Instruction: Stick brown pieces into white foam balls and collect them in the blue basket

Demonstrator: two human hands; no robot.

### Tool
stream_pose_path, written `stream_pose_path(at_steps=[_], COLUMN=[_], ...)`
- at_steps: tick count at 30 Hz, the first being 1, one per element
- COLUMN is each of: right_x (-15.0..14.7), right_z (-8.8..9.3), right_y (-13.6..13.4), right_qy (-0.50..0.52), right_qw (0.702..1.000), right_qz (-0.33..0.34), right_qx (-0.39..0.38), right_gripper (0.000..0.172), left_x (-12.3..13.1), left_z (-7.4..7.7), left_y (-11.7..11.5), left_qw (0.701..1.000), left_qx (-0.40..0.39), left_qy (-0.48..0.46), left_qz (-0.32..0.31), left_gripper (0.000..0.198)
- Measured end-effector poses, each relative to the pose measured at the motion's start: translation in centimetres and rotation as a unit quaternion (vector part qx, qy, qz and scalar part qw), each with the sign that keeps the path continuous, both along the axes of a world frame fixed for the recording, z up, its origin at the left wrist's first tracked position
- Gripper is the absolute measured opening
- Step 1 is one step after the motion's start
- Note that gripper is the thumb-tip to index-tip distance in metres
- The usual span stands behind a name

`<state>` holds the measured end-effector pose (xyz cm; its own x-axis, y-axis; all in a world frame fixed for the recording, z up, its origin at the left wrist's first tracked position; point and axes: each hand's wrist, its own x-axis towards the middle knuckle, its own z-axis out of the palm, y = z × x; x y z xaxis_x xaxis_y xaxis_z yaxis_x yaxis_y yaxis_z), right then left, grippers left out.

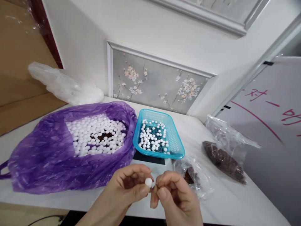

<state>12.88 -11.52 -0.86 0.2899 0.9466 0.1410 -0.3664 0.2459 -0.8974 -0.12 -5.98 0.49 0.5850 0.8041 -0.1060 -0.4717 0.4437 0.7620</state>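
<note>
Between the thumb and fingers of my left hand (125, 190) is a small white ball (148, 182). My right hand (177, 196) is closed in a pinch close beside the ball; whatever its fingertips hold is too small or hidden to make out. Beyond both hands stands a blue plastic basket (177, 147) with many white balls inside, over a dark patch. To the left, a purple plastic bag (47, 150) lies open, full of similar white balls with some brown bits among them. Just past my right hand, a small clear bag (199, 180) holds dark brown pieces.
A larger clear bag (223, 157) of brown material lies at the right, near a whiteboard (270, 125) with red writing. A crumpled translucent bag (68, 86) rests at the back left by cardboard (21, 53). Behind the white table (225, 197) is a wall with a floral panel (155, 78).
</note>
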Motion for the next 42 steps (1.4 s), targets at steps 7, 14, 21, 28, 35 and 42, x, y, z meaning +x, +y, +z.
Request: stream_pose_path(at_steps=[7,14,21,28,35,42], right_x=[-0.3,-0.4,-0.3,-0.1,-0.1,0.0], right_z=[0.4,0.6,0.7,0.6,0.2,-0.1], right_y=[0.0,0.0,0.1,0.4,0.9,1.0], right_qy=[0.01,-0.013,-0.014,0.054,0.102,0.093], right_qw=[1.0,0.999,0.998,0.997,0.991,0.991], right_qz=[0.01,-0.005,-0.003,0.046,0.081,0.089], right_qx=[-0.016,-0.034,-0.053,-0.044,-0.032,-0.025], right_gripper=[0.017,0.02,0.021,0.022,0.02,0.021], left_x=[0.2,0.0,-0.3,-0.5,-0.8,-0.9], left_z=[0.5,0.2,0.4,0.2,0.5,0.6], left_y=[0.0,0.0,0.3,0.3,0.5,0.8], left_qw=[1.0,0.998,0.993,0.993,0.989,0.983], left_qx=[0.027,0.055,0.101,0.114,0.14,0.169], left_qy=[-0.007,0.017,0.033,0.01,0.045,0.062], left_qz=[-0.007,0.023,0.049,0.007,0.008,0.017], left_gripper=[0.009,0.003,0.007,0.012,0.015,0.015])
